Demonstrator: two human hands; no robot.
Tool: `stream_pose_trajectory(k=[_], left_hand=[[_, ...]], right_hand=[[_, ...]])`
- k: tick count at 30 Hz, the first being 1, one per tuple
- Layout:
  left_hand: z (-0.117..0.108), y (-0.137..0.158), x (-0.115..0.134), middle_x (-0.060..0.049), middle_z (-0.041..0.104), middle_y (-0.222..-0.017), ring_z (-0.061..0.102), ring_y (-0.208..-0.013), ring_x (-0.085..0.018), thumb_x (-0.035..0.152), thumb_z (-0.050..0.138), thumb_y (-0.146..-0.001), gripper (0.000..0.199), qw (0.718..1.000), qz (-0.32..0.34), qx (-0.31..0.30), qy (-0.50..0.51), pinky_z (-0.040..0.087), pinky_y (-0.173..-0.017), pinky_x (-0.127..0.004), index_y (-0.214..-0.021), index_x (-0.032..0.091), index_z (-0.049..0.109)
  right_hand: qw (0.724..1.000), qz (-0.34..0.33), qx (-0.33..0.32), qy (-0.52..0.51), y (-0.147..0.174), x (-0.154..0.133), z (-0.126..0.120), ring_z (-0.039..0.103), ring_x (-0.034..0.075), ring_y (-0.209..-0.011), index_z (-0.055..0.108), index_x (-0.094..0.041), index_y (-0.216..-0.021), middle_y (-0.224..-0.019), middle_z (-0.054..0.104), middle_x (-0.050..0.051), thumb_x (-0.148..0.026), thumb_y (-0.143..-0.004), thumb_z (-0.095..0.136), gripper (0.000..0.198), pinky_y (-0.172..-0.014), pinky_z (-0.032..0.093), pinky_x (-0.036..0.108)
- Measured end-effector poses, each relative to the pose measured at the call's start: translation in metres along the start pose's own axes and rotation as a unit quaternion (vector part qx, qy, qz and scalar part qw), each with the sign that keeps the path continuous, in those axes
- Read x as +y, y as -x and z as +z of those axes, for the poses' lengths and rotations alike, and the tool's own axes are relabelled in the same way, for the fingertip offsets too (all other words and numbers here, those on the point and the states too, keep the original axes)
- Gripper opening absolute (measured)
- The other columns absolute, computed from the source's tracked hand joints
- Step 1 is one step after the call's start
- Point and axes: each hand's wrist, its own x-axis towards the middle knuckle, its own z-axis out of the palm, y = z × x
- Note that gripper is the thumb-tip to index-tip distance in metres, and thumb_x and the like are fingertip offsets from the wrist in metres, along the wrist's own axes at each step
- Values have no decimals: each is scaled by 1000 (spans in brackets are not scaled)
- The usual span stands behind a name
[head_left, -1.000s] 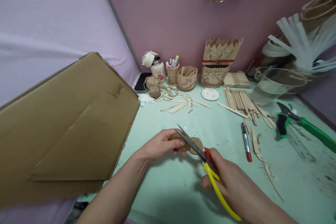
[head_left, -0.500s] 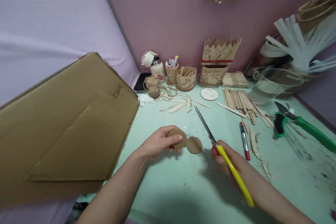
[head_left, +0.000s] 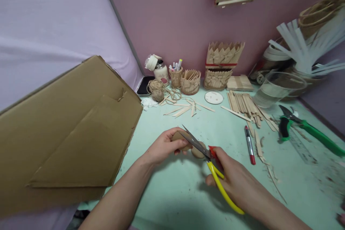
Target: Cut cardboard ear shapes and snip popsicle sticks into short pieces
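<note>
— The scissors (head_left: 201,147) are coming back down onto the cardboard disc (head_left: 183,140), blades slightly parted.
— Right hand (head_left: 231,179) is gripping the yellow handles; left hand (head_left: 164,147) is pinching the disc above the table (head_left: 175,194), steadying it for trimming.

scissors (head_left: 208,160): glossy yellow plastic, metal blades | disc (head_left: 181,138): matt cardboard | table (head_left: 175,190): smooth mint

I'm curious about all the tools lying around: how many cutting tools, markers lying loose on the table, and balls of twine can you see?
Cutting tools: 2, the yellow scissors in the right hand and the green pruning shears on the table.
Loose markers: 1, the red marker.
Balls of twine: 1, the twine ball.
Total: 4.
</note>
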Motion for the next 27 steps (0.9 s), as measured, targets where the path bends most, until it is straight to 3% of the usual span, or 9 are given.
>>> stream_pose_trajectory(k=[7,17,27], left_hand=[[-1,1,-3,0,61,-72,52,-60,-8,30,65,-80,17,999,14,-48,12,32,-53,-20,-85,14,59],[2,0,-9,-2,64,-76,56,-63,-10,32,68,-79,22,999,5,-32,16,35,-56,-21,-88,14,61],[2,0,-9,-2,64,-75,56,-64,-11,34,70,-77,25,999,-11,-34,24,36,-57,-22,-87,14,59]], right_hand=[[1000,-2,-6,-1,3,-4,0,57,21,-76,42,-27,-103,-89,61,0,-26,-74,61,35,-64,38,27],[999,4,-40,10,4,-4,3,59,21,-67,35,-26,-91,-72,69,-1,-26,-81,53,21,-59,33,26],[998,2,-62,-27,7,-4,3,64,20,-70,35,-26,-93,-76,75,-1,-20,-83,48,17,-63,39,26]])
